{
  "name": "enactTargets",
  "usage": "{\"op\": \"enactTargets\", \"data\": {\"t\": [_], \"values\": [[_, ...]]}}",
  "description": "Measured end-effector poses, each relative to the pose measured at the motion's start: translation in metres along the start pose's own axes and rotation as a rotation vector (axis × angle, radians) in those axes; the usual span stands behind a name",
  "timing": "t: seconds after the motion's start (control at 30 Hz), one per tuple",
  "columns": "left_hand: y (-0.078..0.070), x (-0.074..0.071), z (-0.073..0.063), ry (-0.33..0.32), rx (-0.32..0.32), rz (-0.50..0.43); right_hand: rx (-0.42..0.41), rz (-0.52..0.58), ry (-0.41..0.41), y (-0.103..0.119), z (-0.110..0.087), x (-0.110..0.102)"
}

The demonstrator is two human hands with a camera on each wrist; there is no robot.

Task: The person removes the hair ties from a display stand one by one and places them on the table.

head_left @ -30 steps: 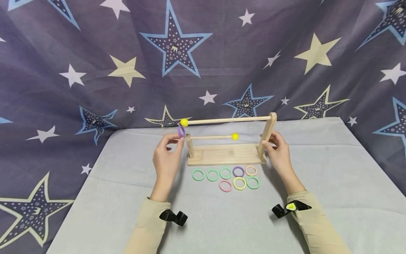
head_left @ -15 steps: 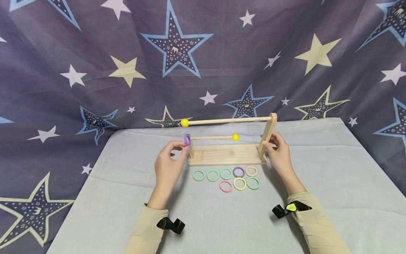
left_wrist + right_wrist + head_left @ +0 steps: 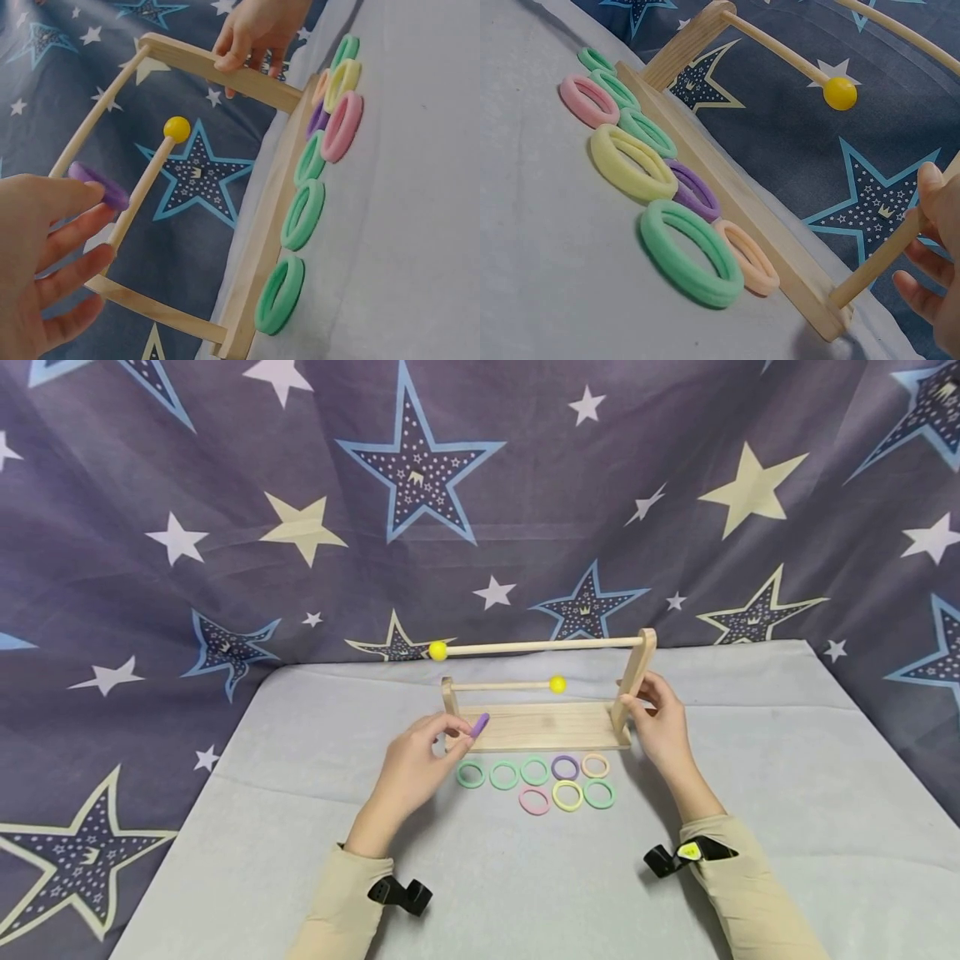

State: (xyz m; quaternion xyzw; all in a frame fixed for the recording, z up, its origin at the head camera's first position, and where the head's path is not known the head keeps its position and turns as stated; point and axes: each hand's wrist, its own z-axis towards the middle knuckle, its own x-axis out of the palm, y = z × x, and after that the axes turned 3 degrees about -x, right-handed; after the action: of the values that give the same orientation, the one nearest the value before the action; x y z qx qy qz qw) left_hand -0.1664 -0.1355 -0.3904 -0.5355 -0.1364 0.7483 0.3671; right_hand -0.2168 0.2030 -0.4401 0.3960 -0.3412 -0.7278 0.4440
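Note:
My left hand [image 3: 416,762] pinches a purple hair tie [image 3: 480,725] between thumb and forefinger. It holds the tie in front of the left part of a wooden rack's base [image 3: 555,727], below the short rod [image 3: 498,686]. In the left wrist view this purple hair tie [image 3: 100,186] is seen almost edge-on, the other fingers spread loosely beneath. My right hand [image 3: 663,722] grips the rack's taller right post [image 3: 636,675]. A long rod [image 3: 540,645] runs left from that post. Yellow balls cap both rods, and no ties hang on either.
Several hair ties lie in two rows before the base: green [image 3: 504,775], pink [image 3: 535,802], yellow [image 3: 567,796], another purple [image 3: 565,767] and peach [image 3: 596,766]. A grey cloth [image 3: 525,885] covers the table. A star-patterned curtain [image 3: 510,460] hangs behind.
My left hand has carried the purple hair tie from near the long rod's ball down past the left post, then rightward in front of the base. My right hand stays on the taller post.

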Motion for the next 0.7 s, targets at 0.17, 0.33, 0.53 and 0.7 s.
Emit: {"op": "enactTargets", "data": {"t": [0.17,0.33,0.53,0.7], "values": [[0.003,0.003,-0.001,0.089,0.049,0.041,0.008,-0.006,0.009,0.0,0.0,0.0],[0.004,0.006,-0.004,0.191,0.061,0.07,0.013,-0.002,0.017,0.0,0.0,0.0],[0.004,0.014,-0.009,0.279,0.074,0.113,0.016,-0.016,0.013,0.006,0.0,-0.001],[0.004,0.019,-0.011,0.321,0.091,0.14,0.004,-0.019,0.012,0.0,0.0,0.0]]}}
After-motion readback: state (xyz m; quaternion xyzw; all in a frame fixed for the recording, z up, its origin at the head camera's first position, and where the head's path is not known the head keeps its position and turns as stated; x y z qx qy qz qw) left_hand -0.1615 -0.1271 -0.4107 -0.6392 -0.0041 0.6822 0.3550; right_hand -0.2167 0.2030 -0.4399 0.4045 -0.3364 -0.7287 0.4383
